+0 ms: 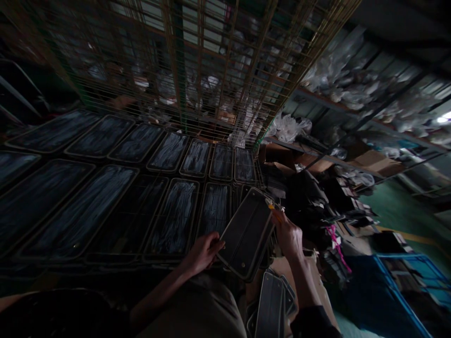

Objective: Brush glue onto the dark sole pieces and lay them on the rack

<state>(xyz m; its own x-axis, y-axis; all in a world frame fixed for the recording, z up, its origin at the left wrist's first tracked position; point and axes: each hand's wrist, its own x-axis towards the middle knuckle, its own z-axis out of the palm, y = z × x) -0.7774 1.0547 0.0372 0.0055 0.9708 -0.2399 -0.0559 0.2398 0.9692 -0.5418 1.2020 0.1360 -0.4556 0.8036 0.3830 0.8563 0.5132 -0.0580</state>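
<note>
My left hand (203,252) grips the lower left edge of a dark rectangular panel (246,232), which is tilted up over my lap. My right hand (287,231) is closed on a thin tool with an orange tip (271,206), held against the panel's upper right edge. A stack of similar dark panels (273,300) lies beneath my right forearm. In front of me, several like panels with whitish smears (174,218) lie flat in two rows on a work surface.
A wire mesh rack (211,61) rises behind the rows of panels. At right stand cardboard boxes (373,162), shelves of plastic bags (352,70), dark clutter with a pink strap (336,244), a blue crate (416,281) and a green floor.
</note>
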